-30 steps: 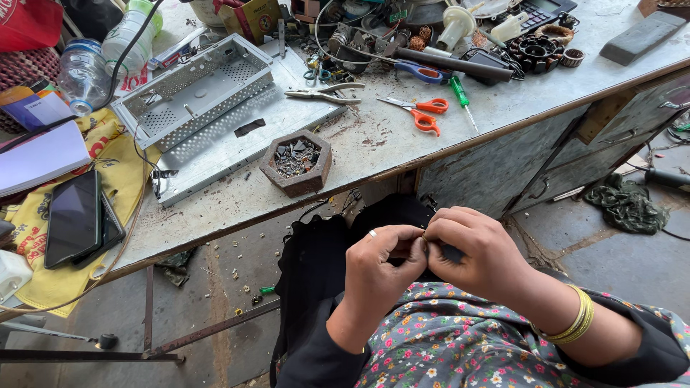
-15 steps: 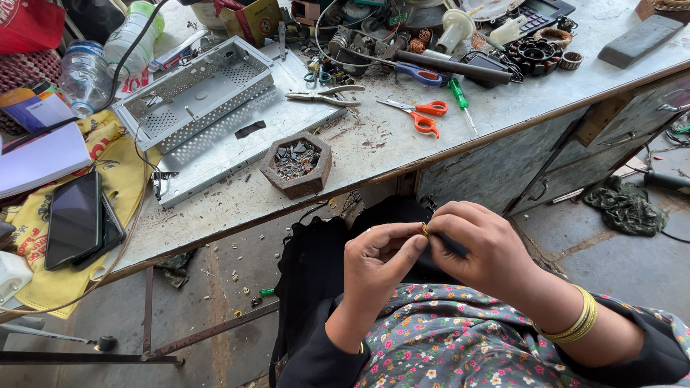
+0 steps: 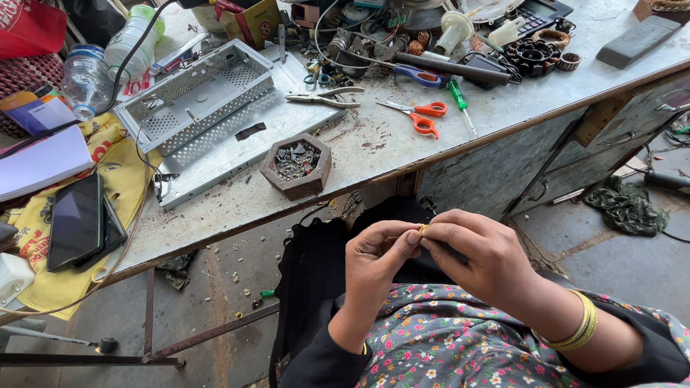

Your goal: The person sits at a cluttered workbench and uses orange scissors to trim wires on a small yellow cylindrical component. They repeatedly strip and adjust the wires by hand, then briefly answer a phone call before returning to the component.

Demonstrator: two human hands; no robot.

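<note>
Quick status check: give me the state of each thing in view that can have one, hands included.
Left hand: pinching a small yellowish part.
Right hand: pinching the same part.
Orange scissors: partly open, flat on bench.
Pliers: slightly open, lying flat.
Metal case: opened.
Hexagonal dish: holds scraps.
Phone: screen dark.

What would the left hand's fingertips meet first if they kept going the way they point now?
The left hand points right, at the small yellowish piece pinched between both hands. Right behind it are the right hand's fingertips, apparently already touching, though depth is unclear.
</note>
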